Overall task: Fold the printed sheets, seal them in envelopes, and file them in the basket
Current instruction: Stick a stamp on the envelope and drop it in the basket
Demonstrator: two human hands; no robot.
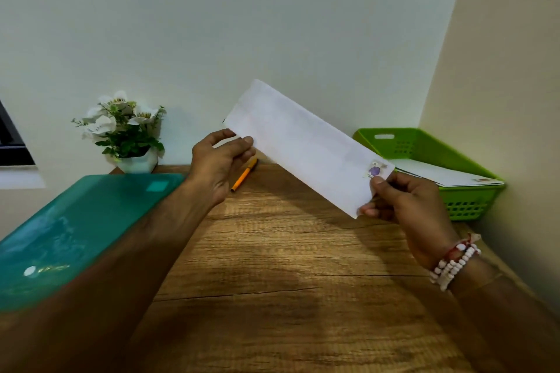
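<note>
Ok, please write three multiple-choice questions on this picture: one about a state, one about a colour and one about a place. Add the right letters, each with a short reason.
1. What do the left hand and the right hand do with the envelope?
A) Each pinches one end and holds it up above the table
B) They press it flat on the table
C) They tear it in two

2. What colour is the basket?
A) Blue
B) Green
C) Red

3. Where does the pen lie?
A) In the basket
B) On the table
C) In the right hand

Answers:
1 A, as thumb and fingers close on each end and the envelope hangs in the air.
2 B, as its perforated walls are bright green.
3 B, as it rests on the wood near the left hand.
</note>
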